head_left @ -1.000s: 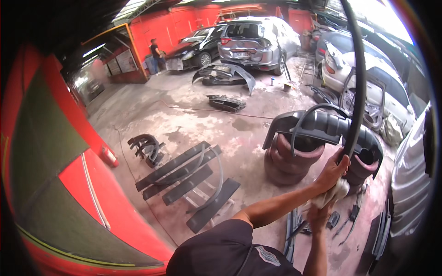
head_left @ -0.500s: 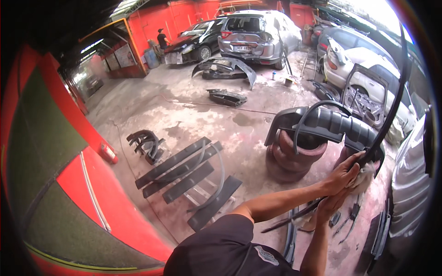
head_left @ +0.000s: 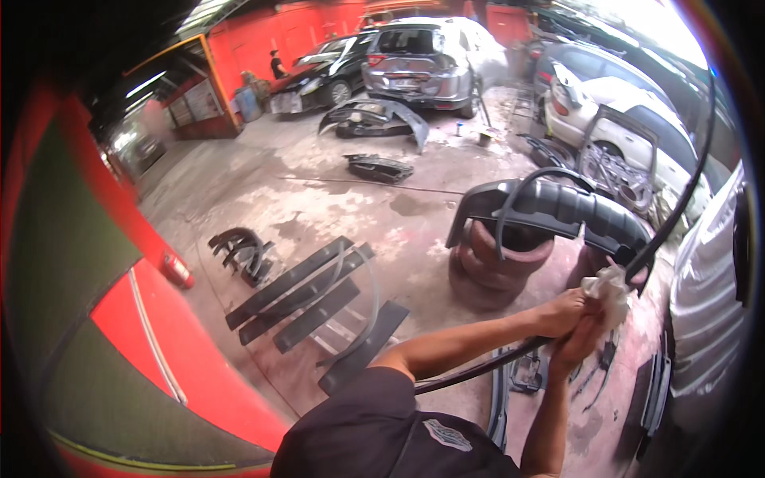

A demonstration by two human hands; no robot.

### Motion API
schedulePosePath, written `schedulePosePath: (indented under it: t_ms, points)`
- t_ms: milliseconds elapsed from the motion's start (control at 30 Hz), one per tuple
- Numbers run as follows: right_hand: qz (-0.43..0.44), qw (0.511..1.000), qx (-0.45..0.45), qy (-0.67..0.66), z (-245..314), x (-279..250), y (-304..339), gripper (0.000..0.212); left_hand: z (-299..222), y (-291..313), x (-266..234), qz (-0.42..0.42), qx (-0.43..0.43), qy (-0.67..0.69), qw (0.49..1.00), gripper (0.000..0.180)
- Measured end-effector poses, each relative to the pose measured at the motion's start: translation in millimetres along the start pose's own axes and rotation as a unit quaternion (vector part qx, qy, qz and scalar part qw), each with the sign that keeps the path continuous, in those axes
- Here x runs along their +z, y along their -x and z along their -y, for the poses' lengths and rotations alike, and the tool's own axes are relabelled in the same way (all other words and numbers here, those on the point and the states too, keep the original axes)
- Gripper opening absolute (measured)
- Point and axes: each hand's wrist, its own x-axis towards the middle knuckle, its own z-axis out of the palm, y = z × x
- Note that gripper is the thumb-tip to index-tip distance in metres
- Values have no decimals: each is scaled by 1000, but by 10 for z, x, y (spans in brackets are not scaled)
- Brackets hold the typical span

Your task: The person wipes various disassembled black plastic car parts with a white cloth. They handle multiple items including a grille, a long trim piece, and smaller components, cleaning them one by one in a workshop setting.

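Observation:
A long, thin black trim strip (head_left: 677,211) slants from the upper right down through my hands, and its lower end (head_left: 470,370) comes out below my left forearm. My left hand (head_left: 564,312) is closed around the strip. Close against it, my right hand (head_left: 578,344) presses a crumpled white cloth (head_left: 609,291) about the strip. The fingers are partly hidden behind the cloth and each other. Just beyond my hands, a black bumper-like panel (head_left: 550,209) rests on a stack of reddish-brown tyres (head_left: 490,275).
Dark flat panels (head_left: 291,283) lie on a low rack at left, beside curved black parts (head_left: 243,251). More trim (head_left: 498,406) lies below my arms. A bumper (head_left: 374,123), damaged silver car (head_left: 426,68) and person (head_left: 277,65) are farther off. Silvery sheeting (head_left: 705,295) stands right.
My hands and the cloth have shifted slightly left and lower along the strip. The strip's lower end now shows farther left under my forearm. The whole view has turned a little.

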Motion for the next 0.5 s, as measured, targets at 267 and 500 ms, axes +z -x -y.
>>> schedulePosePath:
  t_ms: [267,500]
  points:
    - [145,946,-99,-272,-619,-29,-1776,32,59,635,-74,111,-233,19,966,60]
    - [99,984,-51,-141,-878,-491,-763,41,350,912,168,156,-307,-4,939,69]
